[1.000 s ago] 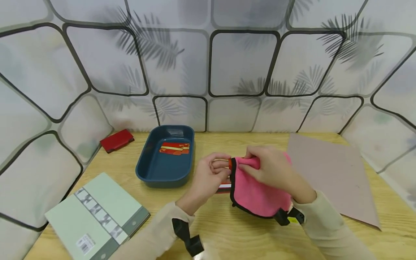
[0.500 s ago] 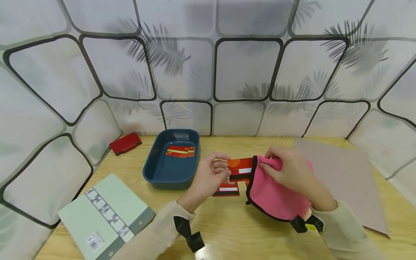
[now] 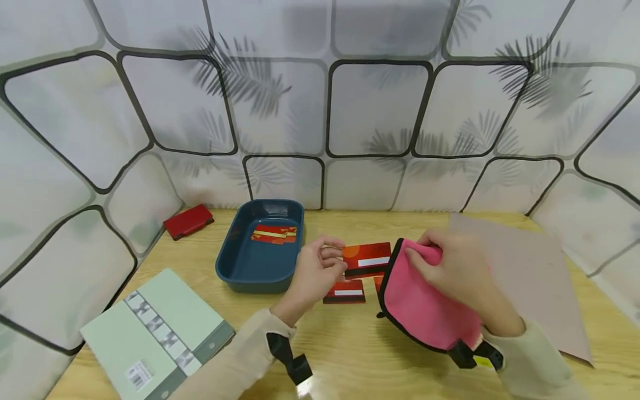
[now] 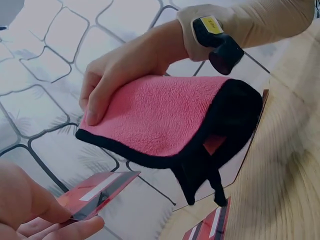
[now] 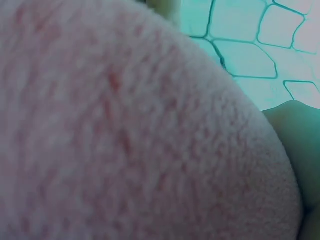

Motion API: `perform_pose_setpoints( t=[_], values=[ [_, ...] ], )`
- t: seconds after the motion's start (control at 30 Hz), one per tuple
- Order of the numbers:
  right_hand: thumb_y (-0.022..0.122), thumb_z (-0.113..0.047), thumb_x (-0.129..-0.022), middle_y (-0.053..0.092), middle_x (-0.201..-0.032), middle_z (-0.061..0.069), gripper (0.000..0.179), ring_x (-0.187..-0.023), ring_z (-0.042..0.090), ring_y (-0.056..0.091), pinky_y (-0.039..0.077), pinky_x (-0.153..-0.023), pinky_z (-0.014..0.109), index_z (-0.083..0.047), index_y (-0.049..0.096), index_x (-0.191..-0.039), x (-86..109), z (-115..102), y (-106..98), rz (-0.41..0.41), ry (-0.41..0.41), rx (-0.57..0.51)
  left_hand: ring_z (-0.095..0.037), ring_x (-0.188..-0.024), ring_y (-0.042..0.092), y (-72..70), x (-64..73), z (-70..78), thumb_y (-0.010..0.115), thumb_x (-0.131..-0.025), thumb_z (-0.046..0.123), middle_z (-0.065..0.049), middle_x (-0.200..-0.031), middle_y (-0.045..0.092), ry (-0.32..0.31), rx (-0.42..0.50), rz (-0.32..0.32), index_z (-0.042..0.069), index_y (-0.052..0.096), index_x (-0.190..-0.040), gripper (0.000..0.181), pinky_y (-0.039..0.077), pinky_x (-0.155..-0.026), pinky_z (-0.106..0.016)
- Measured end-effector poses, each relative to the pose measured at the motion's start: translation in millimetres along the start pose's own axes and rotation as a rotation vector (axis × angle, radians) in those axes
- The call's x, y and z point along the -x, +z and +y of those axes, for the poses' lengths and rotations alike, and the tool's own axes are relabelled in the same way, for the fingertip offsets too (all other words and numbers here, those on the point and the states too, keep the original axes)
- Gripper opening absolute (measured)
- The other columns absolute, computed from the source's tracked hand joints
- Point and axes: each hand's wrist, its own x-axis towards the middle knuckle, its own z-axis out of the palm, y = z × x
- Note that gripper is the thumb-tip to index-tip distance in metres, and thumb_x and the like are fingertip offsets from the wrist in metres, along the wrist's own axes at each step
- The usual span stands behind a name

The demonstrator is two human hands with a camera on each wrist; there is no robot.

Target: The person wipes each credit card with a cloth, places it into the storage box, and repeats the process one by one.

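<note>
in the head view, read as a clock face centred on the red-orange card (image 3: 367, 258) with 12 at the far side, both forearms reach in from the near edge. the left hand (image 3: 315, 272) comes up from 8 o'clock, palm turned inward; the right hand (image 3: 460, 272) sits at 3 o'clock, its back upward and fingers pointing toward the centre.

a dark blue tray (image 3: 257, 284) stands at 9 o'clock with red-and-gold cards (image 3: 272, 234) lying in it. farther out at 9 is a red wallet (image 3: 189, 221), and at 8 a pale green binder (image 3: 160, 333). one red card (image 3: 345, 292) lies on the wooden table (image 3: 360, 355) at 7 o'clock; another card (image 3: 378, 285) at 5 is mostly covered by the pink plush cloth (image 3: 425, 305). a greyish-pink board (image 3: 530, 283) lies beyond the right hand at 3. the right wrist view is largely blocked by blurred pink pile.

the left hand pinches the red-orange card by its left end between thumb and fingers, above the table. the right hand grips the upper part of the black-edged cloth between thumb and curled fingers; the cloth hangs toward 4 o'clock. the card's right end is beside the black edging, and whether they touch cannot be told.
</note>
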Motion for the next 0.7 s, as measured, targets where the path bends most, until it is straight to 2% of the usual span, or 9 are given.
perform_pose_setpoints(
  t=[0.13,0.23,0.4,0.5,0.7],
  values=[
    [0.076,-0.019,-0.075,0.048,-0.056,-0.014,0.014,-0.049,0.001,0.037,0.031,-0.044,0.018,-0.020,0.064,-0.071,0.9,-7.1,11.0,-0.076,-0.013,-0.037,-0.012,-0.063,0.056,1.7,-0.4,-2.3,0.058,-0.083,-0.015,-0.024,-0.099,0.065,0.000,-0.006,-0.030,-0.007,0.054,-0.113,0.031,0.059,-0.063,-0.037],
    [0.077,-0.019,-0.078,0.049,-0.059,-0.014,0.014,-0.050,0.000,0.038,0.034,-0.045,0.018,-0.020,0.064,-0.073,1.1,-11.5,20.9,-0.154,-0.015,-0.099,-0.012,-0.064,0.056,3.1,-1.1,-5.1,0.056,-0.083,-0.016,-0.022,-0.096,0.064,-0.010,0.018,-0.060,-0.008,0.053,-0.113,0.031,0.059,-0.063,-0.037],
    [0.078,-0.023,-0.080,0.052,-0.062,-0.014,0.014,-0.053,0.001,0.041,0.035,-0.048,0.018,-0.022,0.064,-0.075,-2.3,-18.4,30.7,-0.247,-0.023,-0.158,-0.011,-0.068,0.059,6.1,-2.2,-7.1,0.054,-0.084,-0.016,-0.024,-0.099,0.065,-0.009,0.024,-0.110,-0.008,0.052,-0.115,0.032,0.059,-0.064,-0.033],
    [0.079,-0.024,-0.079,0.054,-0.064,-0.014,0.014,-0.055,0.002,0.042,0.036,-0.050,0.018,-0.022,0.065,-0.076,-3.9,-21.1,34.4,-0.244,-0.038,-0.162,-0.009,-0.070,0.059,8.2,-3.2,-6.3,0.052,-0.085,-0.015,-0.027,-0.104,0.065,0.017,-0.015,-0.128,-0.008,0.053,-0.115,0.031,0.058,-0.065,-0.029],
    [0.081,-0.022,-0.077,0.058,-0.069,-0.013,0.015,-0.058,0.001,0.045,0.039,-0.053,0.019,-0.021,0.066,-0.078,-2.1,-19.6,39.6,-0.231,-0.075,-0.197,-0.010,-0.073,0.063,9.6,-3.8,-3.5,0.048,-0.082,-0.016,-0.029,-0.100,0.065,0.015,-0.057,-0.188,-0.009,0.053,-0.110,0.029,0.057,-0.064,-0.029]
  ],
)
